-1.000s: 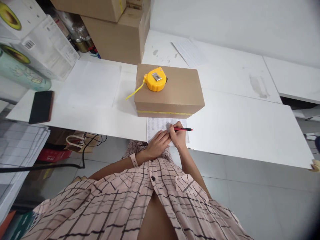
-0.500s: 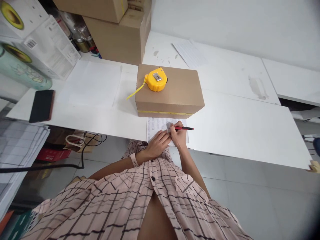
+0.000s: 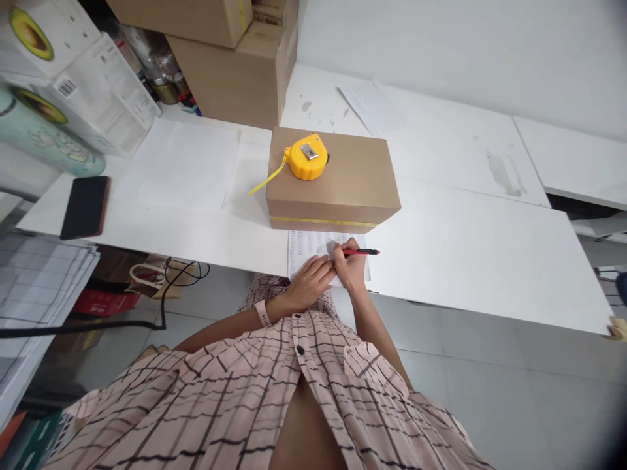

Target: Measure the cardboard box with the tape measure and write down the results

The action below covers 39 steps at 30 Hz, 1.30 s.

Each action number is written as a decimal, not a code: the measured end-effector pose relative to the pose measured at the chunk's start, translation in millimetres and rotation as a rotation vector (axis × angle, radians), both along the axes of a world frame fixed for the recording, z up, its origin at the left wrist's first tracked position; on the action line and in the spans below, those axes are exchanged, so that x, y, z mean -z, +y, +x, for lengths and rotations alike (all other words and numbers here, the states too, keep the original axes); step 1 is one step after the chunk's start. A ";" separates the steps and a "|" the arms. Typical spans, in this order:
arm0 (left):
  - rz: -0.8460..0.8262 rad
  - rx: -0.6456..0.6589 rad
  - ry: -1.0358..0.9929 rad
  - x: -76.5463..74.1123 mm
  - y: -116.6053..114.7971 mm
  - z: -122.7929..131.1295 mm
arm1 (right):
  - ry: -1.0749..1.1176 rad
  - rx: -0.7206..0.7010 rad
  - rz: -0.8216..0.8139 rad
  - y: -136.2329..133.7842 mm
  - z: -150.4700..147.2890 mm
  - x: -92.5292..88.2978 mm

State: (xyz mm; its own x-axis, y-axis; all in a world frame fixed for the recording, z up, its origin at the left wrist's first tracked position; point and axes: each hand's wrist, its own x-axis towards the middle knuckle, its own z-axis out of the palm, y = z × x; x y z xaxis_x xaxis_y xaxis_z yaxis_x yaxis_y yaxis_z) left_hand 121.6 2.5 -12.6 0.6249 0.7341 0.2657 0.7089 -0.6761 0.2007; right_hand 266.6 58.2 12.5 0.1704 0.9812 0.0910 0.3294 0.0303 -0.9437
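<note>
Red pen [image 3: 367,252] sat pinched in my right hand [image 3: 349,262], left hand [image 3: 309,284] flat on the sheet [image 3: 304,244]; looked mid-writing to me, so the next stroke just needed steady paper.

Dark phone [image 3: 85,207] near mint-green bottle [image 3: 55,136]

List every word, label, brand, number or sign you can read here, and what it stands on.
Nothing reads with certainty.
White paper sheet with columned writing, under the left hand: too small.
White printed paper near the wall: too faint.
White cardboard carton with an avocado picture: barcode and print, too blurred.
Red package below the white table: pale marks, too blurred.
</note>
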 end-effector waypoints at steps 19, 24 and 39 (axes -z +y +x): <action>-0.013 0.014 -0.052 10.3 0.4 -1.6 | -0.001 0.014 0.012 0.6 0.6 2.7; -0.039 0.018 -0.059 10.6 0.0 -2.0 | 0.002 0.022 0.003 0.8 1.3 4.8; 0.015 -0.001 0.005 4.6 0.5 -0.8 | -0.012 0.031 0.015 2.1 1.3 4.2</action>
State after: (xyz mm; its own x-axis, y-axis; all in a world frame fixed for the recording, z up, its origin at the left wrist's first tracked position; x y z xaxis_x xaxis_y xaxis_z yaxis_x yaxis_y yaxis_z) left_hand 120.8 3.0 -17.1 0.6254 0.7306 0.2741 0.7105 -0.6784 0.1871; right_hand 267.9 60.4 8.3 0.1996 0.9739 0.1081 0.3421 0.0341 -0.9391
